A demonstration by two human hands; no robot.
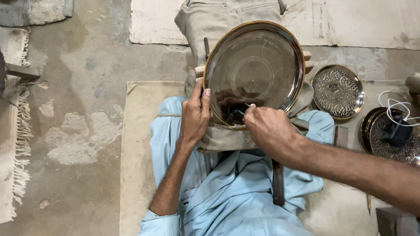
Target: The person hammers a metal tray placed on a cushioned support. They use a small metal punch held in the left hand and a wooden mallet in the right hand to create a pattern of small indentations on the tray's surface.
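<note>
Round metal tray point(256, 65), dark and glossy with a brass-coloured rim, sits at upper centre of the frame, tilted up against a beige cloth-covered support point(218, 19) and resting on the person's lap. Faint scribed circles show on its face, some concentric about the middle and others overlapping toward the upper right.

Left hand point(195, 116) grips the tray's lower left edge, thumb lying over the rim and fingers curled behind it. Right hand point(270, 131) is closed around a small thin tool point(245, 107), its tip touching the tray's lower face; the tool itself is mostly hidden by the fingers.

Right of the tray lies a smaller round plate point(337, 91) with dense engraved patterning and a shiny rim. At the right edge another patterned plate point(389, 137) carries a dark object and a loop of white wire point(396, 105). Pale blue garment point(236, 188) covers the lap; a tan mat point(140, 144) lies on the rough, patchy concrete floor point(78, 131). A fringed rug point(13, 131) runs down the left edge.
</note>
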